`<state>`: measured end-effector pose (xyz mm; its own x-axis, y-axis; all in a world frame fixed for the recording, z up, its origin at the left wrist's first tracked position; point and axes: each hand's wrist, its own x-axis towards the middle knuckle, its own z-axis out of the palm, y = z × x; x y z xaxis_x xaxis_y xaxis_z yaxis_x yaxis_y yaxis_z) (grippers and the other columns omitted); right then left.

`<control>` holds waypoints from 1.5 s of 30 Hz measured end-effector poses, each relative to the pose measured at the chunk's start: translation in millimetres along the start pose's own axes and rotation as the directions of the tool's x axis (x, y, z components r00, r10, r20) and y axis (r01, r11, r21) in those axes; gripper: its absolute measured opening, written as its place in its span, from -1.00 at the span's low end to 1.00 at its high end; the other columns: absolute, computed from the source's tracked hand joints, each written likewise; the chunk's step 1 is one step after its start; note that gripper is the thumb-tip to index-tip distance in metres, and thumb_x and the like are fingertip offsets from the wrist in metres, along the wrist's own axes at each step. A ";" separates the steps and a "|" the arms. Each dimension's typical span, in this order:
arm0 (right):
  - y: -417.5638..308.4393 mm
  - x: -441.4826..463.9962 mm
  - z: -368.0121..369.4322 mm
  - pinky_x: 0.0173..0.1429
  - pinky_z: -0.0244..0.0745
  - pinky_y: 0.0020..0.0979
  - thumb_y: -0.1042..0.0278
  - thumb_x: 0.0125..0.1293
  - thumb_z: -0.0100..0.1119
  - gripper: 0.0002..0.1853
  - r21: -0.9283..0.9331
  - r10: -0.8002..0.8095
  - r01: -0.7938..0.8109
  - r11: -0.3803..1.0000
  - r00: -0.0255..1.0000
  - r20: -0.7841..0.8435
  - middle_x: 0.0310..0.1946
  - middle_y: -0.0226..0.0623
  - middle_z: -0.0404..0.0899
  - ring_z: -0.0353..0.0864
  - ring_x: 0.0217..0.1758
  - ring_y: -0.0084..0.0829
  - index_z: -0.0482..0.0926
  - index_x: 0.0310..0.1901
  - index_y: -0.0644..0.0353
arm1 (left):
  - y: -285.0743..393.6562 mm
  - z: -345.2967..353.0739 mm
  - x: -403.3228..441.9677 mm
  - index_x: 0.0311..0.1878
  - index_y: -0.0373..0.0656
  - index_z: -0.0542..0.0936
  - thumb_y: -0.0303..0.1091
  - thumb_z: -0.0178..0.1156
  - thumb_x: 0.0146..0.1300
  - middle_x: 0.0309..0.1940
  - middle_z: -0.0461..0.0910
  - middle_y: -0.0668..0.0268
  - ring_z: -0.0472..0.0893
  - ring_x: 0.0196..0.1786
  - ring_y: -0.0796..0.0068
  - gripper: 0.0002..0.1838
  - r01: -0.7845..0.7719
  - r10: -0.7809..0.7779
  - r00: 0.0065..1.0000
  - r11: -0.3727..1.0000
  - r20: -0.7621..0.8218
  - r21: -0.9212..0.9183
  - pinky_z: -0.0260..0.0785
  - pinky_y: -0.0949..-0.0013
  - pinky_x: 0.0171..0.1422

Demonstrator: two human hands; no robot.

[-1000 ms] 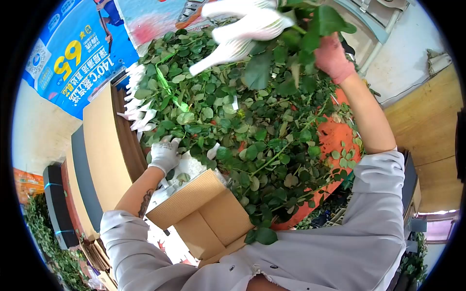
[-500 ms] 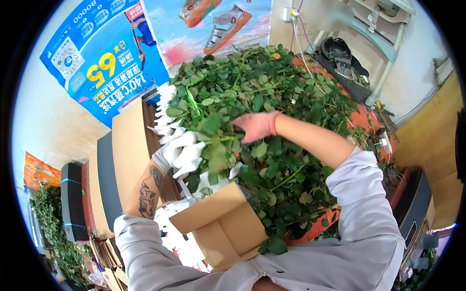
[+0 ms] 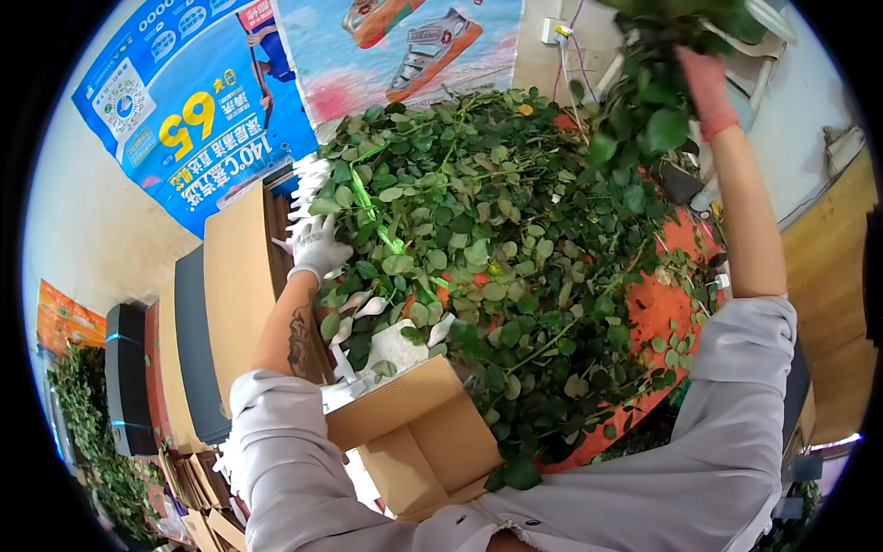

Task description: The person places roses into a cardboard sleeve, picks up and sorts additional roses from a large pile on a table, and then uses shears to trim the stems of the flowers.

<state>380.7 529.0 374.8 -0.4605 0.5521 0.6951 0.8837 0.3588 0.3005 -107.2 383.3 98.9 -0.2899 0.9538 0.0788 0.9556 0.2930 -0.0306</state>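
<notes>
- Right hand up high at the far right of the view: a pink-gloved hand (image 3: 708, 92), arm stretched out, fingers closed around a blurred bunch of dark green leafy stems (image 3: 648, 78), though the leaves partly cover the fingertips.
- That bunch hangs in front of the wall, above the far right corner of the heap; its upper end runs out of the picture.
- Over to the left hand, in a white-and-grey glove (image 3: 319, 250): fingers loosely spread, palm down, at the left edge of the heap, right by a row of white, pointed, sleeve-wrapped flower heads (image 3: 309, 184). Whether the fingertips press on any of them, I cannot tell.
- Between the two hands, the broad heap of green leafy stems (image 3: 487, 212) spreads across an orange-red tabletop (image 3: 658, 299), with a bright green strip (image 3: 368, 202) lying among the leaves.
- Nearer the body, a few pale wrapped buds (image 3: 372, 307) poke out below the left hand.
- Closest in, an open brown corrugated cardboard box (image 3: 432, 442); to its left, upright brown cardboard sheets (image 3: 244, 285) stand beside the left forearm.
</notes>
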 end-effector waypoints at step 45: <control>43.3 -104.8 31.1 0.12 0.30 -0.27 0.34 0.19 0.07 -0.68 0.238 0.019 0.052 0.970 0.958 -0.287 -0.06 -0.19 0.52 0.45 0.02 -0.15 0.48 -0.01 0.20 | -15.9 -106.6 -8.1 -0.07 -0.23 0.56 -0.10 0.18 0.24 -0.37 0.59 0.40 0.50 -0.34 0.60 -0.62 -0.083 0.513 0.846 0.398 0.146 -0.914 0.40 0.50 -0.21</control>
<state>464.6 510.1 294.6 -0.4007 0.3198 0.8586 0.8130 0.5563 0.1721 -114.4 363.9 204.9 0.2373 0.9668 -0.0950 0.4521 -0.0234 0.8917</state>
